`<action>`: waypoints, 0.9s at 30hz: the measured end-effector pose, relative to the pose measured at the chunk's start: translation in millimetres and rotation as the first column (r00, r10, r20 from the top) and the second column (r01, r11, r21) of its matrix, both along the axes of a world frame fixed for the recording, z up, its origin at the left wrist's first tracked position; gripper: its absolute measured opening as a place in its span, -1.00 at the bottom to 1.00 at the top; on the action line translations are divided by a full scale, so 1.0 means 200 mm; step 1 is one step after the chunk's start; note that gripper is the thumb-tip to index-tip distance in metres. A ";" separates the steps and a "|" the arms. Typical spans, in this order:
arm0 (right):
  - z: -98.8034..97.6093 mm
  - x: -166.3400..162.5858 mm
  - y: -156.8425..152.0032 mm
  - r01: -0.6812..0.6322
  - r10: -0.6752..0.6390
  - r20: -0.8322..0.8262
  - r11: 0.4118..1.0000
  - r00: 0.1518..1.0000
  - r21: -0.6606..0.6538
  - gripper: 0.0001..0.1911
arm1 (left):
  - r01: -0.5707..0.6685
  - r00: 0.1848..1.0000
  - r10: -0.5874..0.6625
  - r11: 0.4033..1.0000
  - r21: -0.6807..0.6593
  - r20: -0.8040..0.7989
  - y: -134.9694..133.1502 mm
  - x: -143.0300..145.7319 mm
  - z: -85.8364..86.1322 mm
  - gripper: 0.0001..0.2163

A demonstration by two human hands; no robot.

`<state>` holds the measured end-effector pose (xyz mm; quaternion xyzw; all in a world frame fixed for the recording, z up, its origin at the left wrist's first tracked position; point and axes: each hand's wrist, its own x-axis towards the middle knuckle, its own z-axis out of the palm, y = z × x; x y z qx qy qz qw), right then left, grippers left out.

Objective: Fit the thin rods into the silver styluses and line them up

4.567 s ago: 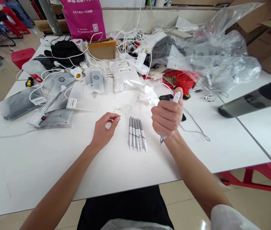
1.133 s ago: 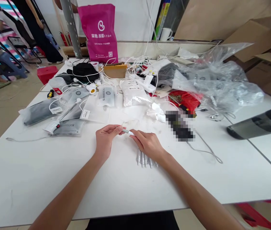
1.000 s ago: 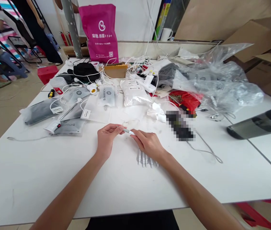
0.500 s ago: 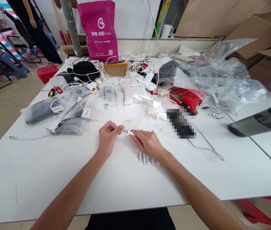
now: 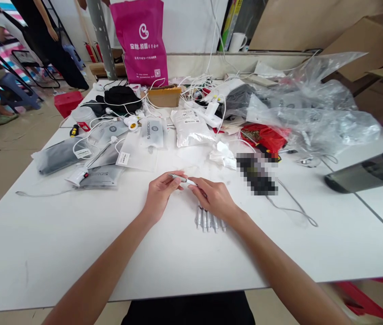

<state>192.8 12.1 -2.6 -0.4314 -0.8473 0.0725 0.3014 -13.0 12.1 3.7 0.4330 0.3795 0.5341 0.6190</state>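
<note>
Pinching 1 silver pen [image 5: 182,179] btwn L hand [image 5: 160,195] and R hand [image 5: 213,197] fingers; 5 pens [image 5: 209,220] beside

A magenta carrier bag [image 5: 140,45] stands at the far end of the white desk [image 5: 42,243], near tangled white cables [image 5: 198,88], a silvery white pouch [image 5: 190,127], crumpled clear plastic bags [image 5: 313,117] and a black-and-grey cylindrical device [image 5: 367,169].
</note>
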 end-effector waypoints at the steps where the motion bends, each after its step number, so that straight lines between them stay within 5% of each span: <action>1: 0.01 0.00 0.00 -0.007 0.007 0.006 1.000 1.000 -0.007 -0.65 | -0.024 1.000 0.024 1.000 -0.001 0.000 0.00 0.00 0.00 -0.75; 20: -0.05 -0.02 0.00 0.057 -0.055 0.045 0.997 0.997 -0.044 -0.81 | -0.121 0.992 0.121 0.993 -0.011 -0.033 -0.02 0.05 -0.01 -0.68; 27: 0.01 -0.02 -0.01 -0.015 0.014 -0.091 1.000 0.996 -0.019 -0.75 | -0.113 0.992 0.116 0.991 0.066 -0.040 -0.02 0.03 -0.01 -0.67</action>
